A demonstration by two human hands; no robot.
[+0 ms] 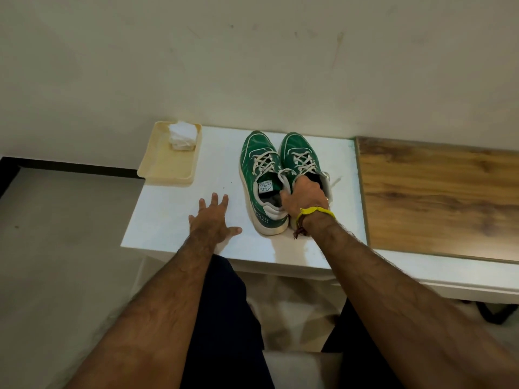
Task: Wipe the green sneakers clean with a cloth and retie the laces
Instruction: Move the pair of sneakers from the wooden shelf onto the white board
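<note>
Both of our forearms fill the bottom of the view, dark trousers between them, reaching over the white tabletop (323,242). Our left hand (212,220) is just lying flat on the bare surface, fingers spread wide, holding nothing, a little apart from the shoes. Our right hand (304,196), with a yellow thread band (317,211) at the wrist, is curled over the collars where the 2 green sneakers (278,175) meet, fingers dipping into the right shoe's opening and thumb at the left one's, so it looks like we're gripping the pair together. The sneakers sit side by side, toes toward the wall, roughly mid-table, white laces (264,162) threaded but with loose ends trailing near the tongues. The white cloth (182,135) is crumpled at the far end of a cream tray (165,167), well apart from the shoes on the left, and that tray pokes out past the table edge. Guessing we're still at the setup stage, no wiping yet. Stuff that could bite us: grabbing 2 shoes in 1 pinch means 1 could slip out if lifted, a loose lace could snag, and a careless reach for the cloth could tip that overhanging tray onto the floor.
</note>
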